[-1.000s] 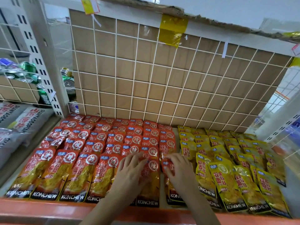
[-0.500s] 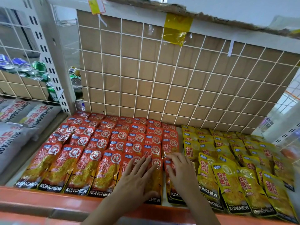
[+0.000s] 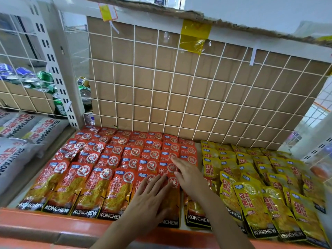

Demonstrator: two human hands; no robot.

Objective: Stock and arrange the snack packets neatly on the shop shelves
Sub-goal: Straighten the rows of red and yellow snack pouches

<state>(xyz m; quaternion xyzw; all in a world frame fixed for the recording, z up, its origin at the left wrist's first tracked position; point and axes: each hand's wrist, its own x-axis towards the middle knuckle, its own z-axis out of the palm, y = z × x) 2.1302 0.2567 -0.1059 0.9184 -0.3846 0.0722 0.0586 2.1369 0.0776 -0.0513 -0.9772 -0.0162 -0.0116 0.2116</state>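
Both hands lie flat, fingers spread, gripping nothing: left hand (image 3: pixel 150 198) and right hand (image 3: pixel 188 175) press red packets (image 3: pixel 168 169). Pushing too hard could, probably, shove overlapped rows beyond the fingertips askew.

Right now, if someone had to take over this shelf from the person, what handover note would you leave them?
Left hand: open, flat on the front red packets.
Right hand: open, fingers spread over the rightmost red column, gripping nothing.
Red packets fill the shelf's left side in overlapping columns; yellow packets fill the right.
Done: both colours are laid out to the wire grid back.
Left: straighten the skewed red packets at far left and the loosely angled yellow ones at the front.
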